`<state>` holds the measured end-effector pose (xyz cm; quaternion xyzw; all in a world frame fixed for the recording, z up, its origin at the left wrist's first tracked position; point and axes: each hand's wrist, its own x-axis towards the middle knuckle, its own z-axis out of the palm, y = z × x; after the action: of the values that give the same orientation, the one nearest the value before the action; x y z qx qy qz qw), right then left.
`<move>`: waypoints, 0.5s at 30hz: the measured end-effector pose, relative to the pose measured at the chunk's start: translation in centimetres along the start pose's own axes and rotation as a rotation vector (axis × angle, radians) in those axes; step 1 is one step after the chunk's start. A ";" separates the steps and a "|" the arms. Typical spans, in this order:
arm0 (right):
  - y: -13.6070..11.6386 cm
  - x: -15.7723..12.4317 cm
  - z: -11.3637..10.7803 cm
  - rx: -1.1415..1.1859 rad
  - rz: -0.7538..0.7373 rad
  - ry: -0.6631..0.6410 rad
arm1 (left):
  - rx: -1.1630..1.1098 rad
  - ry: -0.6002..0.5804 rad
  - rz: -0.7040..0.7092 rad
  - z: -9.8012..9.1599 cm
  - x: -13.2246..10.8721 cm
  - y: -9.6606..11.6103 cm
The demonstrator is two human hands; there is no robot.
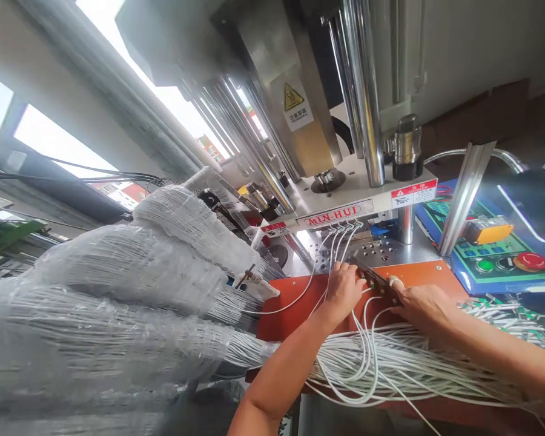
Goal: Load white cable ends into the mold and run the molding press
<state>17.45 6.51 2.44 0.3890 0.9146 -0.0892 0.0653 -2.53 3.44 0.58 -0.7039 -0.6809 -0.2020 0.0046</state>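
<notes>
My right hand [421, 306] is closed on the near right end of a dark, narrow metal mould plate [373, 275], which lies slanted at the edge of the press bed. White wrapping covers one of its fingertips. My left hand [344, 289] is at the plate's left side with its fingers curled. What those fingers pinch is hidden, though white cables [367, 357] run right beside them. From the plate, several cables loop down toward the pile in front. Further in, cable ends [345, 229] sit in a row under the MIN-HUI press plate [340, 213].
Plastic-wrapped cable bundles [131, 272] fill the left side. An orange-red work surface [281, 303] lies before the steel bed [381, 249]. At right are a control panel [504, 263] with a red stop button [530, 261] and small green boards [518, 318] on cable ends. Steel columns [363, 91] rise behind.
</notes>
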 end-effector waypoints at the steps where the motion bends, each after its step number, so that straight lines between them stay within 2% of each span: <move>1: -0.3 -0.2 0.0 -0.028 0.000 -0.003 | -0.018 0.011 0.005 -0.3 0.1 -0.1; 4: -0.6 -0.6 -0.1 -0.132 0.017 -0.018 | -0.089 0.136 -0.054 -1.6 0.7 -1.7; 8: 0.1 0.5 -1.8 -0.152 -0.002 0.031 | -0.144 0.396 -0.252 -3.2 2.6 -6.3; 9: 0.3 1.6 -2.5 -0.122 -0.019 0.079 | -0.186 0.407 -0.304 -3.2 3.1 -7.4; 11: 0.6 4.9 -3.9 -0.061 -0.066 0.221 | -0.313 0.346 -0.425 -3.0 3.9 -8.9; 13: 0.4 9.3 -5.3 -0.028 -0.095 0.367 | -0.468 0.237 -0.542 -2.3 4.6 -9.6; 15: -0.3 13.7 -6.7 -0.002 -0.037 0.424 | -0.589 0.169 -0.610 -1.4 5.0 -9.4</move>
<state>7.51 17.31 6.45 0.3822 0.9149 -0.0056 -0.1296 -12.02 8.48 0.80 -0.4226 -0.7683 -0.4367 -0.2009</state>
